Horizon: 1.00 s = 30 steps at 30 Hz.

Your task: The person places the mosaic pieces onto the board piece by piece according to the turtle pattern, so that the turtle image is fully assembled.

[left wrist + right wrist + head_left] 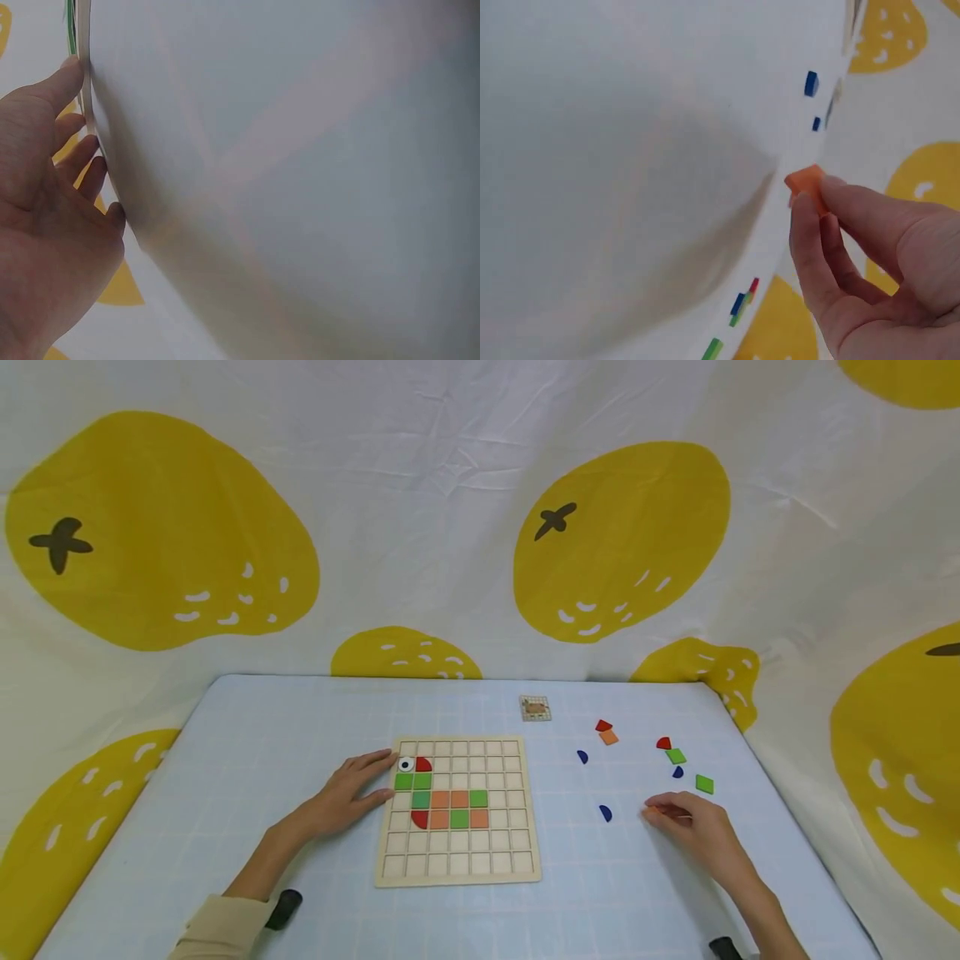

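A wooden grid board [457, 865] lies on the table, with green, orange and red tiles and a round eye tile [406, 764] set in its left and middle squares. My left hand [343, 795] rests at the board's left edge, fingers extended, thumb and fingertips touching the rim. Off to the right of the board, my right hand [693, 827] pinches an orange square tile [807, 181] between thumb and fingers, close over the table. Nearest to that hand are a blue half-round tile [605, 813] and a green square tile [704, 784].
Behind the board lies a small picture card [536, 708]. Loose tiles are scattered at the right: a red piece [603, 725] by an orange square [608, 737], another red piece [663, 743], a green square [676, 757] and blue half-rounds [582, 757]. A fruit-print cloth hangs behind the table.
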Tool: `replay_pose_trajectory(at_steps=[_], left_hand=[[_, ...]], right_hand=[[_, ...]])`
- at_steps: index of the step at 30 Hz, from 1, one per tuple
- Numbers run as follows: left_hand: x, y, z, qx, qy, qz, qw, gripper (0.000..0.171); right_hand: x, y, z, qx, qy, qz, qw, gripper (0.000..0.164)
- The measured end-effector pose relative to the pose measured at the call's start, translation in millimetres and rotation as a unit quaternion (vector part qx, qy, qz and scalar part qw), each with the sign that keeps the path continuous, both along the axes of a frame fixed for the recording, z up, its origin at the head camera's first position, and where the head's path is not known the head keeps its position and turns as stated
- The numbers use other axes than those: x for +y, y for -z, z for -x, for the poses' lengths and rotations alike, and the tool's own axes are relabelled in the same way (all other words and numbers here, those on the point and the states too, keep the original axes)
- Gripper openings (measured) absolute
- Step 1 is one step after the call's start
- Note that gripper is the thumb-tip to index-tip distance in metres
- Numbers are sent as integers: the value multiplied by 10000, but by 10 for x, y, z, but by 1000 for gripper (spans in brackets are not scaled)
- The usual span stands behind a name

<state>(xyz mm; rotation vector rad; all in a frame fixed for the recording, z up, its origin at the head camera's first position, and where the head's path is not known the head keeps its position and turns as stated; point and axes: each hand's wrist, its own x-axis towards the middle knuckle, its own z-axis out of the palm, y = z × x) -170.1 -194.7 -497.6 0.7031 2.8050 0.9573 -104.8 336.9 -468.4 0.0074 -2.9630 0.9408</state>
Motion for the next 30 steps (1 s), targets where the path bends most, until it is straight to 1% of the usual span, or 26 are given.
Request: replay_pose_trajectory(at_steps=[5,9,12,24,30], left_hand=[[-5,16,8,-21,-45,44,10000,62],[-2,17,13,-17,-28,43,10000,62],[1,21,17,-13,-21,80,10000,62],[14,15,24,-63,-34,65,10000,62],[13,18,19,-87,-58,78,9999,62]], right_hand=[[-122,-4,97,209,-124,91,9997,20],[-207,1,151,398,-234,138,9988,19],[-280,1,186,460,-284,217,9983,19],[-623,-1,325,269,-303,524,9978,22],[-783,10,363,301,-460,801,9953,20]])
